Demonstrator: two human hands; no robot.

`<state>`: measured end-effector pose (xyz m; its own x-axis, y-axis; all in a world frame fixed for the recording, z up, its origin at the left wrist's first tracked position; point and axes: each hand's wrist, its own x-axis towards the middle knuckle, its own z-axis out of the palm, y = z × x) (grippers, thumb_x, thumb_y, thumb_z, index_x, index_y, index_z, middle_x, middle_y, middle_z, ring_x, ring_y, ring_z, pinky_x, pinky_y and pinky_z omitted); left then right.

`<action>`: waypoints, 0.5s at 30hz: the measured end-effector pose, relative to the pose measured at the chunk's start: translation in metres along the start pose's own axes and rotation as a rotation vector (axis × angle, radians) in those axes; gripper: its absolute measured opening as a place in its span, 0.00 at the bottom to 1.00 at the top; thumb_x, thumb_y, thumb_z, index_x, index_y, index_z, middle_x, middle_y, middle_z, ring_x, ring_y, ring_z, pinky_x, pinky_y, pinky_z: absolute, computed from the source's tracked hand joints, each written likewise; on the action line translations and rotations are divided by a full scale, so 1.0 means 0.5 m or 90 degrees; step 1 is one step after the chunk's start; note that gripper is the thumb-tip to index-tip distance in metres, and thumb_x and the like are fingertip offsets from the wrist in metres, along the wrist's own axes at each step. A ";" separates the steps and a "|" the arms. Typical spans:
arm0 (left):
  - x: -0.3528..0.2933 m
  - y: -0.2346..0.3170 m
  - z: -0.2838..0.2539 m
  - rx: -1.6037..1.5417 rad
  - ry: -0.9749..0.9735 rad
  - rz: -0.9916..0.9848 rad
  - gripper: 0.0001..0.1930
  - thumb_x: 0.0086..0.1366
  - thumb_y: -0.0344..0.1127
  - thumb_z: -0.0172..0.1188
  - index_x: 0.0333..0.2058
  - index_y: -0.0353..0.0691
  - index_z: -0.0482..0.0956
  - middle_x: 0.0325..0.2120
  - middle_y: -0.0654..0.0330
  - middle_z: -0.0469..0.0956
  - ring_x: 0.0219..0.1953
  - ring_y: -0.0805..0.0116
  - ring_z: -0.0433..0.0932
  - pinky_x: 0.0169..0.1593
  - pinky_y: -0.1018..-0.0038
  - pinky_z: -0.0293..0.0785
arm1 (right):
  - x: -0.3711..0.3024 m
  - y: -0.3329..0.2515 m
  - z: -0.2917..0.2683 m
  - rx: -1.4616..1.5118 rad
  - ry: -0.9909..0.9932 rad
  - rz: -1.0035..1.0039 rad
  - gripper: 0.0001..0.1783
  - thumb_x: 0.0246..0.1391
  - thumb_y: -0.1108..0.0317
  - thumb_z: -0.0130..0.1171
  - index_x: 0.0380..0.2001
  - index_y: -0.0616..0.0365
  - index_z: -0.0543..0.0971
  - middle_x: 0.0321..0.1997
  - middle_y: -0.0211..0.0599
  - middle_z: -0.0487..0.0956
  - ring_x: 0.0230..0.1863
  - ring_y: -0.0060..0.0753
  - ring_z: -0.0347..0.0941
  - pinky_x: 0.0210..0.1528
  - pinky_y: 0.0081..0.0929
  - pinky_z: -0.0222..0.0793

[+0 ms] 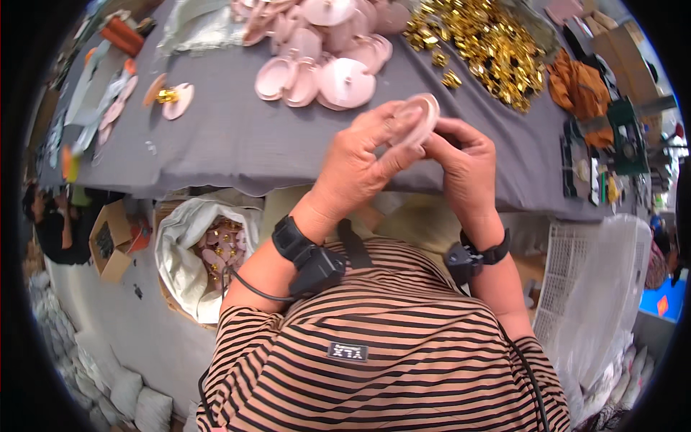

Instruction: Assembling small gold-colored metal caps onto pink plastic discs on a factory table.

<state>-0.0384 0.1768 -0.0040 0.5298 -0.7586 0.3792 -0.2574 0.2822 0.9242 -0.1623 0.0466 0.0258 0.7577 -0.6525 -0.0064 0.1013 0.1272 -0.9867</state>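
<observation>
My left hand [360,155] grips a round pale-pink disc [430,115] with a raised rim, tilted up above the near edge of the grey cloth. My right hand [464,155] is close against the disc's right side, its fingers curled and pinched together. Whatever those fingertips hold, if anything, is too small or hidden to make out. Beyond my hands lies a heap of similar pink discs [347,83], some with a small hole or stud in the middle. To its right spreads a pile of shiny gold pieces [497,50].
A pink disc with a gold piece [169,96] lies on the left of the grey-covered table [216,137]. Below stands an open white sack [183,245] holding pink and gold parts. Orange cloth [579,86] and a green crate [626,137] sit at right, above a white plastic basket [586,281].
</observation>
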 end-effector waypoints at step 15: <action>0.036 -0.077 -0.498 1.087 0.241 0.112 0.21 0.63 0.45 0.65 0.51 0.40 0.81 0.51 0.48 0.79 0.55 0.47 0.75 0.59 0.52 0.67 | 0.134 0.025 -0.143 -0.533 0.193 -0.251 0.17 0.55 0.73 0.64 0.49 0.59 0.82 0.46 0.38 0.84 0.39 0.27 0.81 0.44 0.25 0.77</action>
<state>0.1822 0.2983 -0.0215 0.4831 -0.5537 0.6783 -0.6791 -0.7259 -0.1090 -0.1562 -0.0490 0.0016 0.5579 -0.7138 0.4233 -0.2678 -0.6376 -0.7223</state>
